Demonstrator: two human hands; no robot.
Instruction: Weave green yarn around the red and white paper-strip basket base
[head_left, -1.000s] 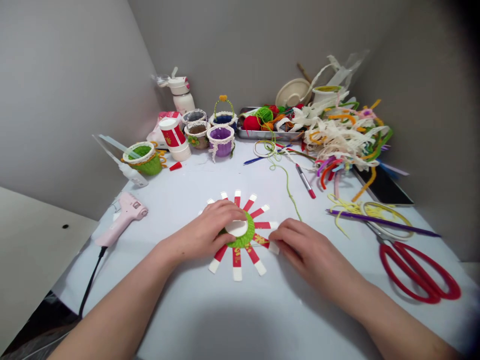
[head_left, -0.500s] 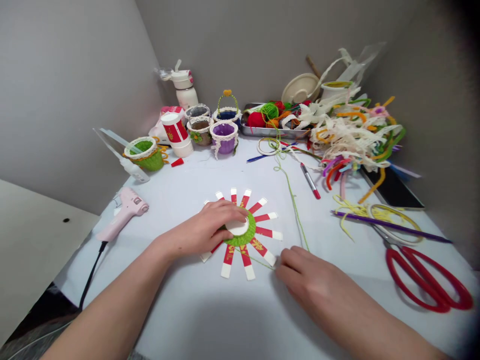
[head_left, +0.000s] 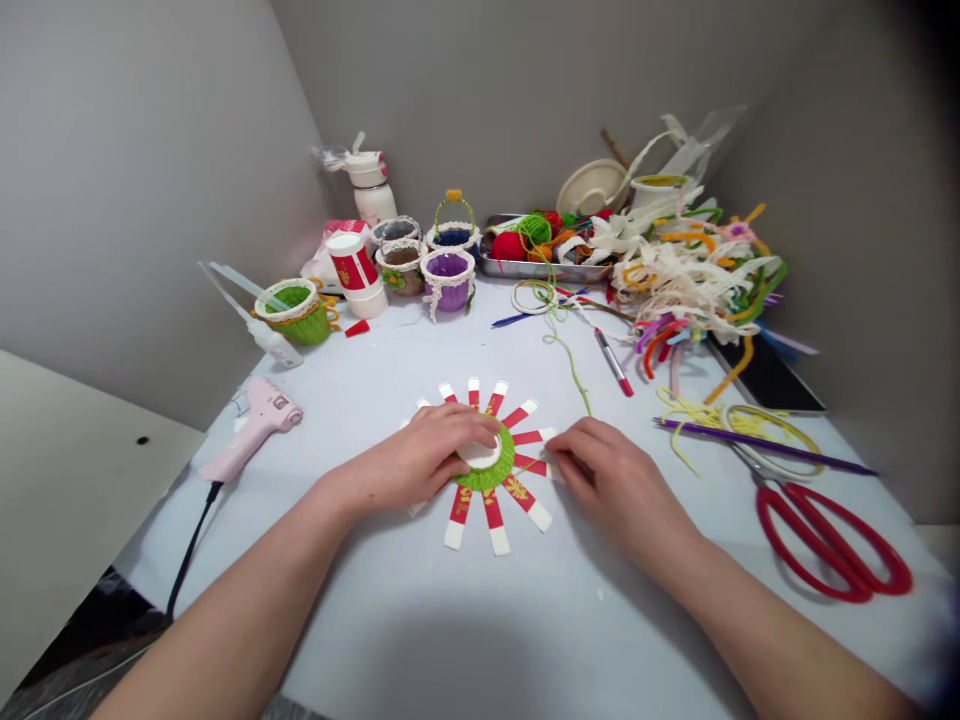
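A paper cup cut into red-and-white strips (head_left: pixel 499 520) lies flattened like a star on the white table (head_left: pixel 465 620). Green yarn is woven round its white base (head_left: pixel 480 456). My left hand (head_left: pixel 420 462) lies on the star's left side, fingers flat, pressing the base down. My right hand (head_left: pixel 607 478) sits at the star's right edge, fingers pinched at a strip tip and the thin green yarn strand (head_left: pixel 571 370), which runs back toward the tray.
A pink glue gun (head_left: pixel 251 428) lies at left, red scissors (head_left: pixel 825 535) and a purple stick (head_left: pixel 757 442) at right. Small decorated cups (head_left: pixel 442 275), a red cup (head_left: pixel 352 272), a metal tray of yarn (head_left: pixel 525 262), a red marker (head_left: pixel 613 362) and a pile of pipe cleaners (head_left: pixel 697 285) crowd the back.
My right hand went down and to the right of the star, drawing the yarn, and has come back up to the star's right edge. The star turned slightly under my left hand.
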